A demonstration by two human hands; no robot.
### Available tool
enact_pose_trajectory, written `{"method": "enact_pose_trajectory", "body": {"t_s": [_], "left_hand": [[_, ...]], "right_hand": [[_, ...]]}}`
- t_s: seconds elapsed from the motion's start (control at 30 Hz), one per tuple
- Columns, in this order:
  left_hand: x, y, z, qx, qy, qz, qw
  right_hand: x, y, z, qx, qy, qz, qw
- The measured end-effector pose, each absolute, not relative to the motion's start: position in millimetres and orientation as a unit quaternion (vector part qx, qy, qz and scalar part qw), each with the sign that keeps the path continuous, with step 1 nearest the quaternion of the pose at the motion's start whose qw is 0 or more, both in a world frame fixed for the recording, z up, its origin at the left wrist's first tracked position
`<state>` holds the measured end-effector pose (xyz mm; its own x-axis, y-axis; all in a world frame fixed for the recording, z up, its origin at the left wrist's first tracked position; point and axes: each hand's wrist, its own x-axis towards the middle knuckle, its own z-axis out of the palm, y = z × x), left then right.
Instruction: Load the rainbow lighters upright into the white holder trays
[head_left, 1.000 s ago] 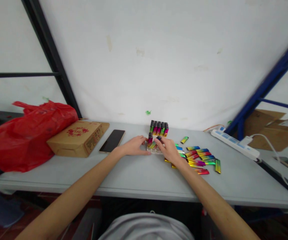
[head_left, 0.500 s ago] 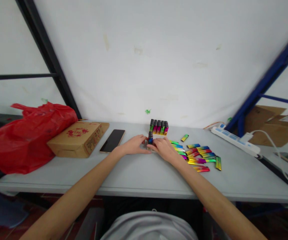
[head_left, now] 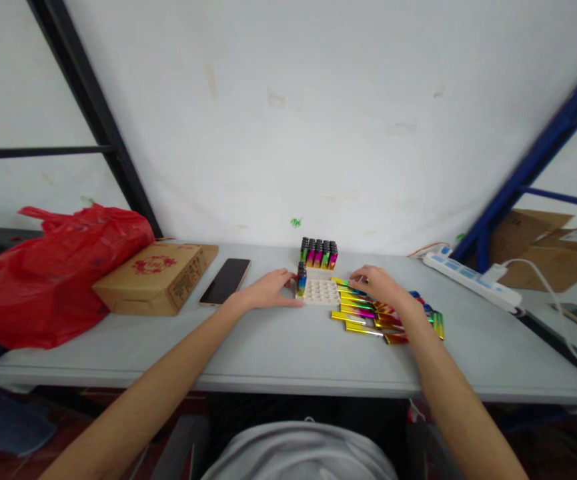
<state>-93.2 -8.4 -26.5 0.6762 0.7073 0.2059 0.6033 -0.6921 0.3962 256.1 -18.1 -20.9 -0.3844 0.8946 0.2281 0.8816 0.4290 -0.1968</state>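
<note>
Lighters, iridescent and lying loose on the table, sit under our right hand, whose fingers curl loosely over them, gripping none that we can see. Our left hand rests flat against the white tray. We judge each lighter light, rigid and slick, best pinched across its narrow sides.

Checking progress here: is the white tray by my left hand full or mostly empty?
Mostly empty: the white tray holds one upright lighter at its left edge.
</note>
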Motion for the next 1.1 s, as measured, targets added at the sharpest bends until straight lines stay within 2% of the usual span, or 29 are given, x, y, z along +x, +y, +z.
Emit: {"method": "enact_pose_trajectory", "body": {"t_s": [0.13, 0.27, 0.43, 0.6, 0.73, 0.83, 0.93, 1.03, 1.1], "left_hand": [[-93, -9, -25, 0.904, 0.365, 0.169, 0.147], [-93, -8, -27, 0.905, 0.362, 0.168, 0.149], [-93, -6, -28, 0.904, 0.361, 0.172, 0.151], [-93, -6, -30, 0.903, 0.362, 0.174, 0.151], [-94, -4, -32, 0.900, 0.362, 0.186, 0.156], [-94, -4, -32, 0.901, 0.363, 0.184, 0.154], [-94, -4, -32, 0.900, 0.366, 0.179, 0.152], [-93, -5, -31, 0.902, 0.366, 0.174, 0.149], [-93, -7, -29, 0.902, 0.366, 0.175, 0.147]], "right_hand": [[252, -15, -26, -0.537, -0.831, 0.051, 0.137], [249, -15, -28, -0.556, -0.813, 0.026, 0.174], [246, -16, -26, -0.552, -0.759, 0.069, 0.337], [226, -18, -17, -0.502, -0.631, 0.255, 0.533], [199, -29, -12, -0.432, -0.544, 0.392, 0.603], [181, -38, -11, -0.371, -0.516, 0.482, 0.603], [170, -46, -11, -0.323, -0.526, 0.554, 0.559], [163, -51, -13, -0.346, -0.540, 0.559, 0.525], [160, -52, -16, -0.398, -0.563, 0.517, 0.507]]}}
